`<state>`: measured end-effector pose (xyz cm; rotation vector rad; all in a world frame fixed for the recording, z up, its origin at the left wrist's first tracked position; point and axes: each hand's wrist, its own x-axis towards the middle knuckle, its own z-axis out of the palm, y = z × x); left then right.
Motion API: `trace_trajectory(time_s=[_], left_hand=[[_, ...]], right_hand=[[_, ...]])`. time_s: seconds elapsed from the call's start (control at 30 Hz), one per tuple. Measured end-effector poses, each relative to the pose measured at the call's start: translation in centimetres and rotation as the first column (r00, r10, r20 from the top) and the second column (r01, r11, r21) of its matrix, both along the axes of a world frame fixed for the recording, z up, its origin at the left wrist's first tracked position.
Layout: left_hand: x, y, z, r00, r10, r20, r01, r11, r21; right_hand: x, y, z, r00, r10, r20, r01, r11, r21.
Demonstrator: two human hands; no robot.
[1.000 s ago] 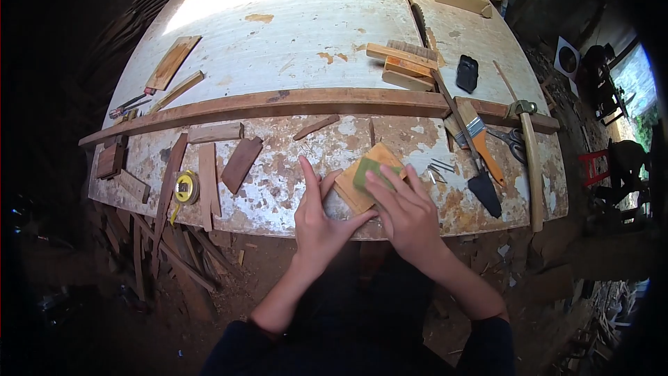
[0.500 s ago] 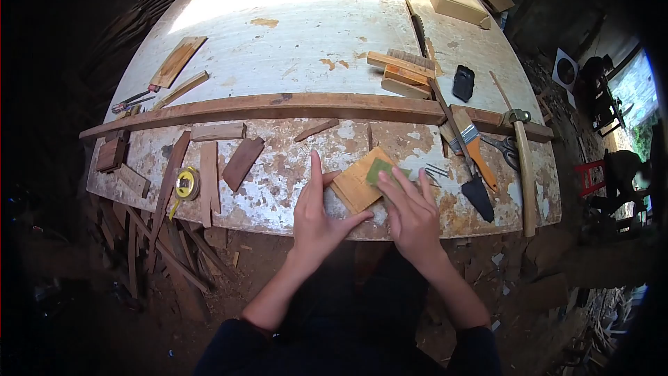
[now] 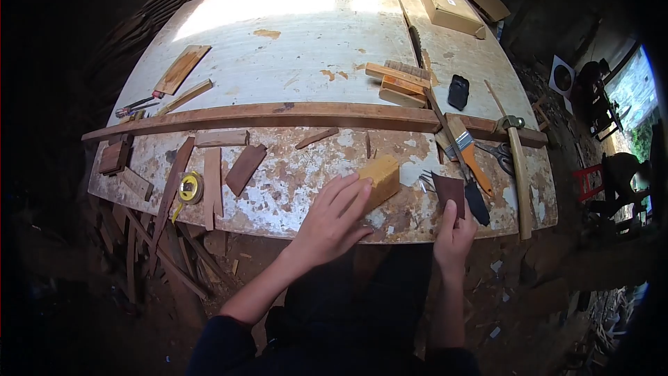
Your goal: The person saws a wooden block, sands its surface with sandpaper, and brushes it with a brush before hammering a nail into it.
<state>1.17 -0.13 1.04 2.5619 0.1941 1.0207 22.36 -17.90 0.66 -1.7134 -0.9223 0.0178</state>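
Note:
Near the front edge of the bench, my left hand (image 3: 334,216) is closed on the left end of a yellowish wooden block (image 3: 383,179), fingers over its top and thumb toward the bench edge. To the right, my right hand (image 3: 455,238) pinches a dark brown sheet (image 3: 450,195), thumb in front, with a gap between it and the block. Several thin metal nails (image 3: 426,182) lie just left of the sheet. The dark end of a trowel-like tool (image 3: 476,203) is right beside my right hand.
A long wooden beam (image 3: 278,115) crosses the bench (image 3: 278,69). On the right are a paintbrush (image 3: 475,167), scissors (image 3: 502,157), a hammer (image 3: 518,167) and a black object (image 3: 458,92). At left are a tape measure (image 3: 189,187) and wood scraps (image 3: 246,169).
My right hand has moved right, away from the block, and its sheet now shows a dark brown face instead of green. My left hand has closed over the block, which is turned and tilted differently.

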Motion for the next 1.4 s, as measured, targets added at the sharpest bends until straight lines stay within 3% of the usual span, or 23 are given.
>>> trace_trajectory(time_s=[0.07,0.1,0.2,0.3,0.4,0.43,0.57,0.67,0.7,0.8,0.83,0.93,1.03,1.13,1.17,1.27,1.37,1.4], left_hand=[[0.2,-0.5,-0.3,0.995,-0.022,0.101,0.03,0.996,-0.079],[0.4,-0.7,-0.4,0.988,-0.028,0.153,0.046,0.992,-0.113],[0.9,-1.7,-1.8,0.961,0.233,0.149,-0.172,0.925,-0.34],[1.1,-1.9,-1.4,0.943,0.319,0.093,-0.253,0.872,-0.42],[0.9,-1.6,-1.3,0.945,0.31,0.104,-0.238,0.869,-0.433],[1.0,-1.7,-1.4,0.945,0.304,0.12,-0.227,0.874,-0.431],[1.0,-2.1,-1.6,0.933,0.348,0.089,-0.265,0.834,-0.484],[1.1,-2.3,-1.4,0.936,0.325,0.133,-0.223,0.843,-0.489],[1.1,-2.3,-1.4,0.937,0.321,0.137,-0.217,0.842,-0.493],[1.3,-1.9,-1.6,0.938,0.316,0.14,-0.206,0.837,-0.507],[1.3,-2.0,-1.8,0.94,0.312,0.139,-0.2,0.833,-0.517],[1.3,-2.1,-1.4,0.935,0.336,0.118,-0.245,0.849,-0.469],[1.2,-2.2,-1.6,0.937,0.341,0.079,-0.246,0.803,-0.543],[1.3,-2.0,-1.4,0.937,0.325,0.128,-0.237,0.861,-0.45],[1.4,-2.2,-1.6,0.933,0.337,0.128,-0.235,0.839,-0.491],[1.2,-2.3,-2.0,0.931,0.347,0.115,-0.237,0.812,-0.534],[1.1,-2.4,-1.5,0.934,0.336,0.121,-0.237,0.838,-0.492],[1.1,-2.5,-1.6,0.935,0.334,0.118,-0.235,0.834,-0.499]], right_hand=[[0.8,0.6,0.2,0.998,-0.017,0.057,0.015,0.999,0.041],[0.5,0.3,1.8,0.999,-0.027,-0.032,0.025,0.998,-0.059],[-1.2,3.0,3.6,0.927,0.078,0.366,-0.096,0.995,0.031],[-4.3,4.1,5.0,0.669,0.531,0.52,-0.435,0.847,-0.304],[-1.6,5.7,4.4,0.641,0.513,0.571,-0.386,0.858,-0.338],[-0.7,6.2,4.2,0.698,0.435,0.569,-0.306,0.899,-0.312],[-5.8,5.5,4.0,0.547,0.585,0.599,-0.487,0.804,-0.34],[-1.4,6.3,3.7,0.688,0.418,0.594,-0.294,0.908,-0.298],[-3.0,6.1,4.2,0.68,0.387,0.623,-0.247,0.921,-0.302],[-6.3,5.0,3.8,0.611,0.559,0.561,-0.473,0.826,-0.307],[-4.3,5.5,3.9,0.644,0.543,0.539,-0.473,0.836,-0.278],[-3.3,6.0,4.1,0.719,0.321,0.616,-0.174,0.942,-0.287],[-5.8,5.2,3.6,0.621,0.526,0.581,-0.419,0.849,-0.322],[-1.5,6.4,4.3,0.743,0.375,0.555,-0.242,0.923,-0.299],[-3.1,5.9,4.2,0.71,0.354,0.609,-0.18,0.927,-0.329],[-6.1,4.8,3.7,0.611,0.545,0.574,-0.42,0.838,-0.348],[-1.6,6.0,3.8,0.758,0.341,0.556,-0.193,0.932,-0.308],[-2.9,5.6,3.8,0.725,0.401,0.56,-0.261,0.912,-0.316]])
